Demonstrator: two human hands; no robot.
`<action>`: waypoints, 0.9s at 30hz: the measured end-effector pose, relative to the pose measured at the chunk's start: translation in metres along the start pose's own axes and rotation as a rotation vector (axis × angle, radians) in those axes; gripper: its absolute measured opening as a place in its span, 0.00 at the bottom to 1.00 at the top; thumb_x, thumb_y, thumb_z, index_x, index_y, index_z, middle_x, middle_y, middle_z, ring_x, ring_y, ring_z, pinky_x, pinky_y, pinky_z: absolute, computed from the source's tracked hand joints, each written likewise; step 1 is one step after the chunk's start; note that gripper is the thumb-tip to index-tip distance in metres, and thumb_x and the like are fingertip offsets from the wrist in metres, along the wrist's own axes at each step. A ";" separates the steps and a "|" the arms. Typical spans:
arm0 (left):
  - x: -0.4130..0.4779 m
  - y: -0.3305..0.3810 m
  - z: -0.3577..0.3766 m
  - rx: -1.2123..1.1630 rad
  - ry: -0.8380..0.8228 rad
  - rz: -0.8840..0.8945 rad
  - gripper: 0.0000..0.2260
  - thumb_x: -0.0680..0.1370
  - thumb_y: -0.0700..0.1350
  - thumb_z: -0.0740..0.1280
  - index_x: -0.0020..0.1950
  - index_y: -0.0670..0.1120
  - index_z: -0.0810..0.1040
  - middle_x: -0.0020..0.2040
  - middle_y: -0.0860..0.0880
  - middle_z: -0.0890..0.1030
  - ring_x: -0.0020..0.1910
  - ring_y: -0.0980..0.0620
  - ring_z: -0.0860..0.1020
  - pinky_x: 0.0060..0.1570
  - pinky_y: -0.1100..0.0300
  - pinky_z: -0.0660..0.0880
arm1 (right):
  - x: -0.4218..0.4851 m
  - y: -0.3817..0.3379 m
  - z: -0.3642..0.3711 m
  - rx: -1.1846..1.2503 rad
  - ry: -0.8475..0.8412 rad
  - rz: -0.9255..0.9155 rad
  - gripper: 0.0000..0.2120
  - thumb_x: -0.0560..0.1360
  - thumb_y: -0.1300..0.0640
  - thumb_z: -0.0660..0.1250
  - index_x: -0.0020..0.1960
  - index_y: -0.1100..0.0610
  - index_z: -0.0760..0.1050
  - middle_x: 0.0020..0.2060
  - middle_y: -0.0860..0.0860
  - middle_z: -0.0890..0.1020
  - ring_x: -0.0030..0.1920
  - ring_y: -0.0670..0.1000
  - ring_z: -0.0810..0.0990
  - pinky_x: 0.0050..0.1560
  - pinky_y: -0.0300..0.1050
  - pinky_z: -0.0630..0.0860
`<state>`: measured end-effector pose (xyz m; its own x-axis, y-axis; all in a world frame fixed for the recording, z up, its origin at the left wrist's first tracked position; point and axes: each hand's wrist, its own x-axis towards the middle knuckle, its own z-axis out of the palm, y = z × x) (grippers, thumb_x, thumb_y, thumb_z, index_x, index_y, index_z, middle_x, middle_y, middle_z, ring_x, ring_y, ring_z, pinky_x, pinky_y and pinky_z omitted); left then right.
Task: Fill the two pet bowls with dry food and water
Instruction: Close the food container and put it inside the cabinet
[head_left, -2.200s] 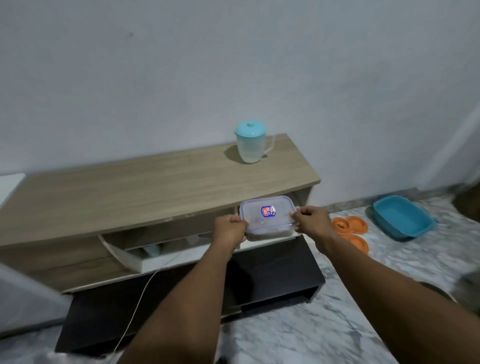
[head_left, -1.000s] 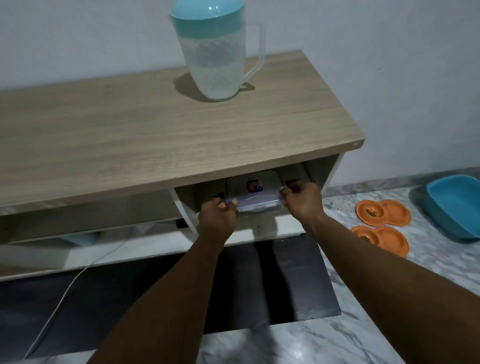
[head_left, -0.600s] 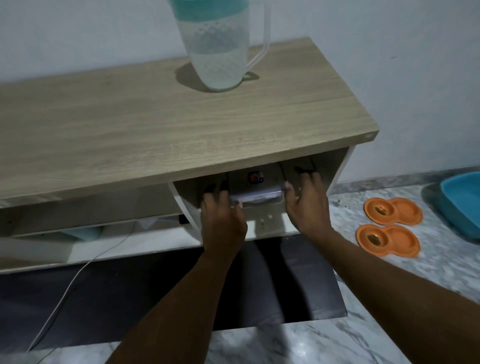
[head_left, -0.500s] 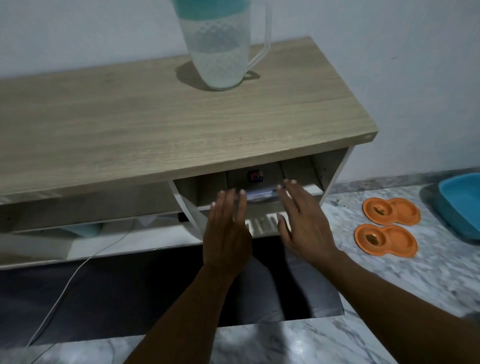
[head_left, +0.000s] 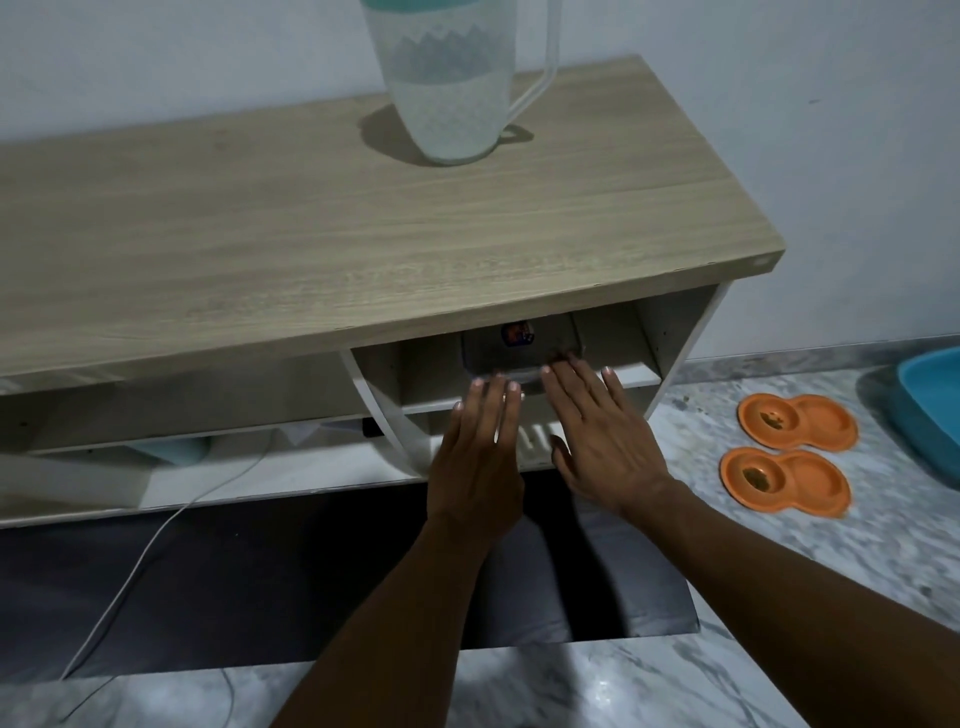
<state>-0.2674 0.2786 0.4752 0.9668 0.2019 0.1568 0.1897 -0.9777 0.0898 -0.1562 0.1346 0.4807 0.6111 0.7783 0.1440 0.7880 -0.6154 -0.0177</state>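
Now left hand, right hand flat, fingers straight, holding nothing, tips at food container on shelf

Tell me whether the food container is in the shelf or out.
In. The container sits on the shelf under the wooden top; the left hand and right hand are flat, fingertips at its front edge.

The cabinet in front of me is pale wood grain on top, white inside and black at its foot. On it stands a frosted white jug, teal at its upper edge, with a zigzag band. Inside the cabinet the box is greyish clear with a red and blue sticker; right of the cabinet lie orange bowls and a blue tray on a white floor veined grey.
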 end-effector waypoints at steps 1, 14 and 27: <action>0.003 -0.001 -0.001 0.001 -0.012 -0.011 0.43 0.69 0.43 0.71 0.81 0.41 0.54 0.81 0.42 0.55 0.81 0.43 0.51 0.78 0.47 0.55 | 0.003 0.001 0.000 -0.002 0.001 -0.003 0.38 0.76 0.47 0.64 0.81 0.61 0.57 0.80 0.59 0.61 0.80 0.58 0.58 0.78 0.61 0.58; -0.017 0.012 -0.084 -0.083 -0.078 0.038 0.37 0.70 0.40 0.70 0.78 0.41 0.63 0.76 0.38 0.67 0.75 0.39 0.65 0.72 0.44 0.67 | -0.034 0.004 -0.077 0.197 0.091 -0.009 0.27 0.76 0.51 0.66 0.72 0.60 0.71 0.69 0.58 0.76 0.67 0.58 0.77 0.65 0.53 0.75; 0.013 0.050 -0.376 -0.156 0.060 -0.143 0.34 0.77 0.56 0.65 0.80 0.51 0.56 0.77 0.47 0.63 0.74 0.46 0.65 0.68 0.47 0.70 | -0.014 -0.010 -0.368 0.689 0.101 0.203 0.24 0.80 0.47 0.65 0.73 0.53 0.69 0.69 0.51 0.76 0.63 0.52 0.78 0.65 0.53 0.76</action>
<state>-0.3095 0.2540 0.8515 0.9190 0.3456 0.1896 0.2909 -0.9192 0.2655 -0.1996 0.0841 0.8429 0.7665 0.6216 0.1618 0.5485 -0.5024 -0.6684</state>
